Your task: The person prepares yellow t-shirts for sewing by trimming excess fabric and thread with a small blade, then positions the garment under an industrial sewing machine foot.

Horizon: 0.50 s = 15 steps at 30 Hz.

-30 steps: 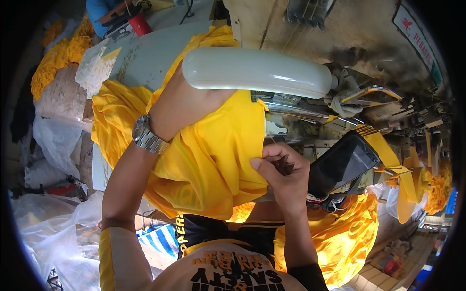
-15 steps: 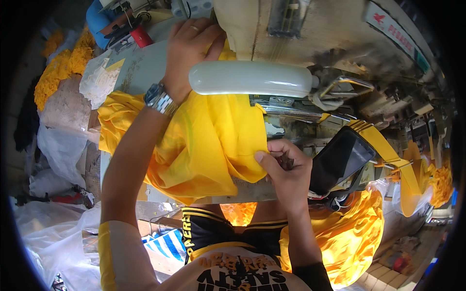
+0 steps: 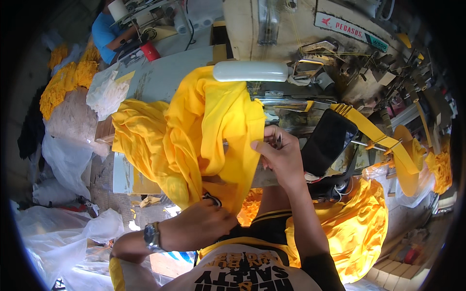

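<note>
The yellow cloth point(image 3: 187, 136) was found in loose folds, partly on the counter point(image 3: 160, 77) and partly hanging toward the person's lap. Its upper part lay in front of the machine point(image 3: 242, 34), one end close beneath the white tube point(image 3: 250, 71).

Change noted: the left hand point(image 3: 201, 220) had come down from the far side of the cloth, beside the white tube, to its lower hem near the lap. The cloth, flatter half a second earlier, had bunched and opened into a loop. Its fingers were turned away; whether they gripped the hem could not be told.

The right hand point(image 3: 285, 157) had kept its place, thumb and fingers pinching the cloth's right edge. A small dark object point(image 3: 279, 141) sat within that hand, kind undetermined.

In this inspector's judgement, the right-hand pinch alone now secured that edge near the machine, while the left side was being rearranged.
</note>
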{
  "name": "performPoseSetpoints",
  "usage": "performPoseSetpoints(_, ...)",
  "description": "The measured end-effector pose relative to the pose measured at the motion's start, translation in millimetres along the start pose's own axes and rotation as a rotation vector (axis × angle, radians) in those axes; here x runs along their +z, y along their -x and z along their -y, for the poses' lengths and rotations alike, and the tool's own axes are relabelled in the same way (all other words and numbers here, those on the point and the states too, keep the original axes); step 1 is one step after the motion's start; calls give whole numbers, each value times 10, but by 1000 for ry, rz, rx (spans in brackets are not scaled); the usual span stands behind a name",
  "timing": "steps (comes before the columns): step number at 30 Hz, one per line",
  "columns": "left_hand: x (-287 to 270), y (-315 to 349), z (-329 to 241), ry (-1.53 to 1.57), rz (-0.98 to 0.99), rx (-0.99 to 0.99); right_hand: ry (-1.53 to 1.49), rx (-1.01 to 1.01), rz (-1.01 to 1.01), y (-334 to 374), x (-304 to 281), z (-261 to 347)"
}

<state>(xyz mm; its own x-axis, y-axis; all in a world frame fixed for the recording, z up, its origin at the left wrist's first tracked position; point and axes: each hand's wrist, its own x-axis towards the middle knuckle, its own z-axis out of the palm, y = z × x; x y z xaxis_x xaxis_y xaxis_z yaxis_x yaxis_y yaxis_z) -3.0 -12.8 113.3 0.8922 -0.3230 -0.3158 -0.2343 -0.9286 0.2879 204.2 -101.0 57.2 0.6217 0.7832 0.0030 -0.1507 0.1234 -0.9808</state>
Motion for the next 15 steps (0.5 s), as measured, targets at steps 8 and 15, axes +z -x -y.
performPoseSetpoints(8, -484, -870, 978, 377, -1182, -107, -218, 14, 149, -93, 34, 302)
performPoseSetpoints(15, -429, -822, 996, 4, -1029, -45, 243, -318, -331, 87, 280, 26)
